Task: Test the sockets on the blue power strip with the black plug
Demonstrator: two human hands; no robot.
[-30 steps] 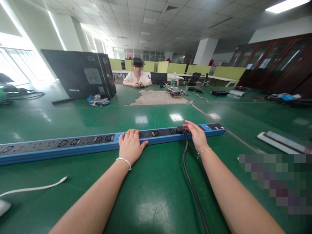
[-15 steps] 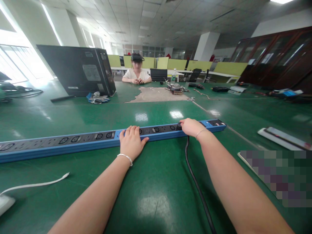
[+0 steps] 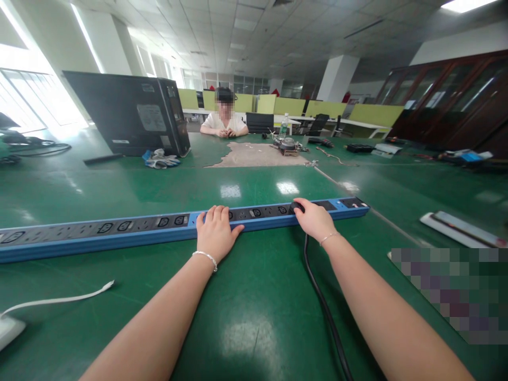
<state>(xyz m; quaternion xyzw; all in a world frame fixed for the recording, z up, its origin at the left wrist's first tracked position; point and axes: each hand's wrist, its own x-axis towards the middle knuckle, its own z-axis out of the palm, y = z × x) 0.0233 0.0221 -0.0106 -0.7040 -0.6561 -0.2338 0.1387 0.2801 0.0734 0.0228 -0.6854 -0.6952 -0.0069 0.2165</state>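
Observation:
A long blue power strip (image 3: 270, 221) with a row of black sockets lies across the green table. My left hand (image 3: 217, 230) is laid over its middle, fingers across the top to the far edge and thumb by the near side. Further right, my right hand (image 3: 311, 216) pinches a black plug (image 3: 296, 207) at one of the sockets. Whether its pins are fully in the socket is hidden. From beneath that hand, a black power cord (image 3: 323, 301) runs over the table towards me.
A white cable (image 3: 71, 300) lies at left. Behind the strip stand a black computer case (image 3: 123, 114) and a pair of gloves (image 3: 161, 159). A person (image 3: 224, 121) sits across the table. To the right are a white flat object (image 3: 456, 227) and a blurred-out panel (image 3: 444, 291).
My right hand has shifted slightly down and towards me at the plug, its wrist lower. My left hand keeps its place on the power strip; the view has moved very slightly.

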